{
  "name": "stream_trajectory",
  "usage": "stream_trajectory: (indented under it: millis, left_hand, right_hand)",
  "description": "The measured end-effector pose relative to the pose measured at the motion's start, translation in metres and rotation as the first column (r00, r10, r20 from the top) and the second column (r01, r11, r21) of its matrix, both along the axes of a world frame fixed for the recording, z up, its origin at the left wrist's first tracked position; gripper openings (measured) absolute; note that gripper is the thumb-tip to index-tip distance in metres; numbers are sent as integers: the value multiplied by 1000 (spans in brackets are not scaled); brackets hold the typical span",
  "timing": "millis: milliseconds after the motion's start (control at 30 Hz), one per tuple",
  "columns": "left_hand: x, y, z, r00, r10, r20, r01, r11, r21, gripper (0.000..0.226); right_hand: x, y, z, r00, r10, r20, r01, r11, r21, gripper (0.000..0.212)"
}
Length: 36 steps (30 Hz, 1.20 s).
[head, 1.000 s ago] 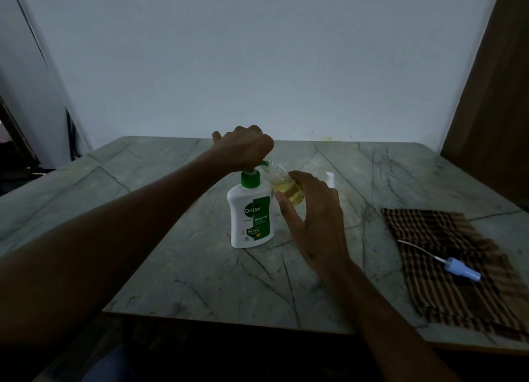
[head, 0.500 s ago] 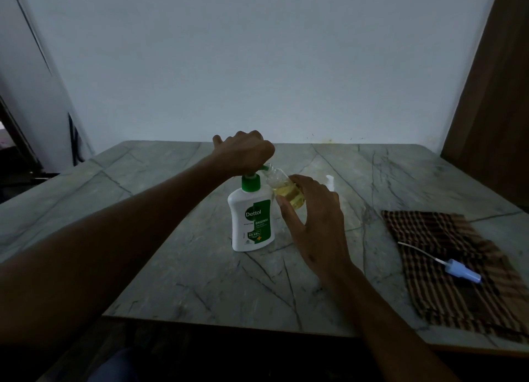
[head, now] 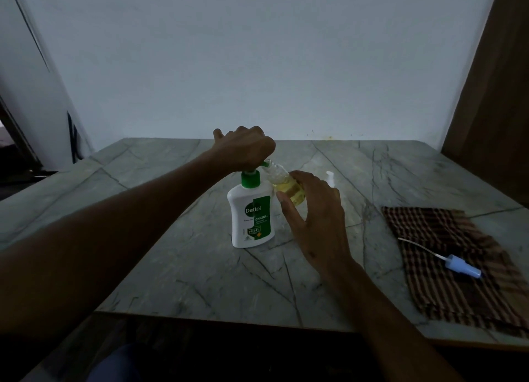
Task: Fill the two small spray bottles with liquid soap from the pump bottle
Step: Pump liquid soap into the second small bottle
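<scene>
A white pump bottle (head: 249, 212) with a green label stands mid-table. My left hand (head: 245, 150) is curled over its green pump head, covering it. My right hand (head: 313, 215) grips a small clear spray bottle (head: 286, 185), tilted with its open neck up against the pump's nozzle; yellow liquid fills its lower part. Behind my right hand a second small white-topped bottle (head: 330, 178) is partly hidden. A blue spray cap with its white dip tube (head: 462, 268) lies on the checked cloth at the right.
The brown checked cloth (head: 446, 255) lies near the table's right front corner. The grey marble table (head: 160, 261) ends at a white wall behind, and a wooden panel (head: 492, 101) stands at the far right.
Both hands keep their hold. The pump head under my left hand has stayed at about the same height; the view has shifted slightly.
</scene>
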<state>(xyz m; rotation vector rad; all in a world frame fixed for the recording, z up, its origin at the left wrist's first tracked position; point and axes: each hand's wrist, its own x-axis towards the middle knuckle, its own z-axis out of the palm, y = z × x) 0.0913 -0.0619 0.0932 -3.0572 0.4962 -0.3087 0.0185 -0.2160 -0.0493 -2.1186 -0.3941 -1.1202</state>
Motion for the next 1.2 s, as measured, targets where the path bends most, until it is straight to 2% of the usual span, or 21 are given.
stream_trajectory:
  millis: [300, 467, 833, 1033, 1100, 1200]
  left_hand:
    - [-4, -3, 2, 1000, -23, 0, 23, 1000, 2, 30]
    - [-6, -2, 2, 999, -36, 19, 36, 999, 38, 18]
    - [-1, 1, 5, 999, -27, -41, 23, 997, -77, 27]
    - [-5, -3, 0, 999, -38, -27, 39, 999, 22, 14]
    - [-6, -2, 3, 999, -36, -9, 36, 999, 12, 16]
    - [-6, -2, 9, 1000, -24, -17, 23, 998, -60, 33]
  right_hand:
    - [2, -1, -3, 1000, 1, 25, -1, 1000, -5, 41]
    - [1, -1, -2, 999, -7, 43, 7, 1000, -4, 40]
    - [2, -1, -2, 1000, 3, 25, -3, 1000, 5, 42]
    - [2, 0, -3, 999, 23, 27, -23, 1000, -3, 38]
    - [2, -1, -2, 1000, 21, 19, -21, 1000, -2, 39]
    - [3, -1, -3, 1000, 7, 20, -7, 1000, -7, 40]
